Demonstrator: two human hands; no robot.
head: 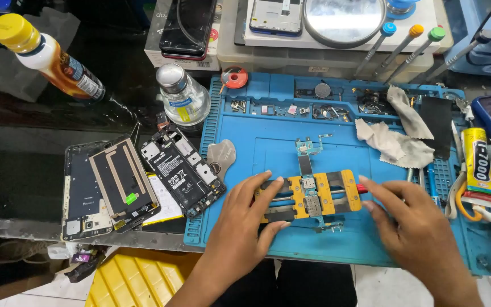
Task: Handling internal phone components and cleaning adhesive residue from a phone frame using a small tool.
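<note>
Right now our left hand (244,219) grips the left end of the yellow board clamp (312,196), fingers curled over its rails. Our right hand (413,224) touches its red knob (362,188) with loosely bent fingertips. Clamp and circuit board (311,199) sit near the blue mat's (257,122) front edge.

A yellow-and-black board holder (313,196) is lying flat on the near middle of the blue work mat (370,165), clamping a narrow green circuit board (309,187) that is running near to far, its far end sticking out beyond the clamps.
</note>
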